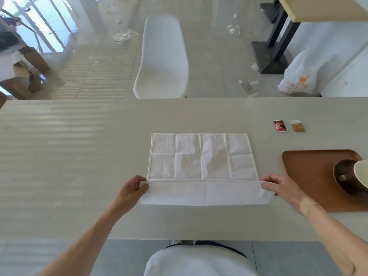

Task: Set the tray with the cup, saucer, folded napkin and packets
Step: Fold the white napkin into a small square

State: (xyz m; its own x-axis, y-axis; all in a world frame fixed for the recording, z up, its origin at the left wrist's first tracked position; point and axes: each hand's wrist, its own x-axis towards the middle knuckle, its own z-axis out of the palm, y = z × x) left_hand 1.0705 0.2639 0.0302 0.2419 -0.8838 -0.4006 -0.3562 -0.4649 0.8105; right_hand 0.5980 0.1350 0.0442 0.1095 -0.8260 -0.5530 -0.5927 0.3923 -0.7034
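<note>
A white cloth napkin (201,156) lies spread flat in the middle of the table, creased into squares. Its near edge is lifted and turned over towards the far side. My left hand (131,191) pinches the near left corner and my right hand (280,186) pinches the near right corner. A brown tray (306,168) lies at the right, holding a dark saucer (342,176) with a cream cup (361,172) on it, cut off by the frame edge. A red packet (280,126) and a tan packet (298,127) rest on the table beyond the tray.
The pale grey table (79,156) spans the view. A white chair (163,58) stands behind its far edge. On the floor beyond are a white plastic bag (298,76), scraps of wrapping and another table's dark base (272,56).
</note>
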